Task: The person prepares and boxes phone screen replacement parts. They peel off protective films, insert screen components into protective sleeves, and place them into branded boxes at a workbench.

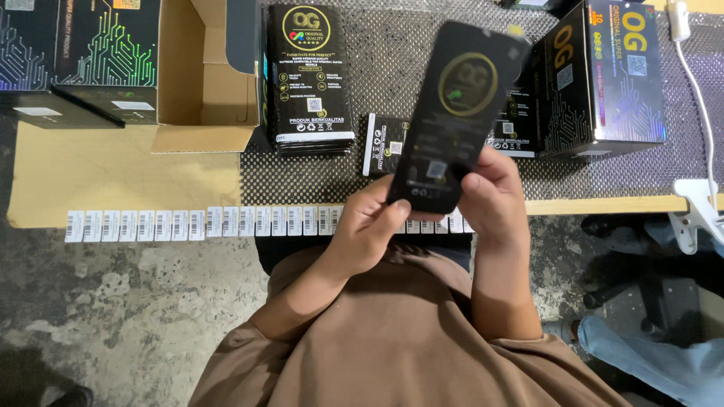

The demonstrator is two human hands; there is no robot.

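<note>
Hands first: in the head view we grasp a slim black retail packet (457, 113) with left hand (367, 230) and right hand (494, 200), above the barcode-label strip (226, 223); labelling seems next, needing one hand freed.

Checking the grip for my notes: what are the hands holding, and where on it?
Both hands, left hand and right hand, hold one flat black packet by its lower end, tilted above the table edge.

Wooden table (90, 181), mesh mat (422, 45), black packets (311, 79), boxes (603, 75)
</note>
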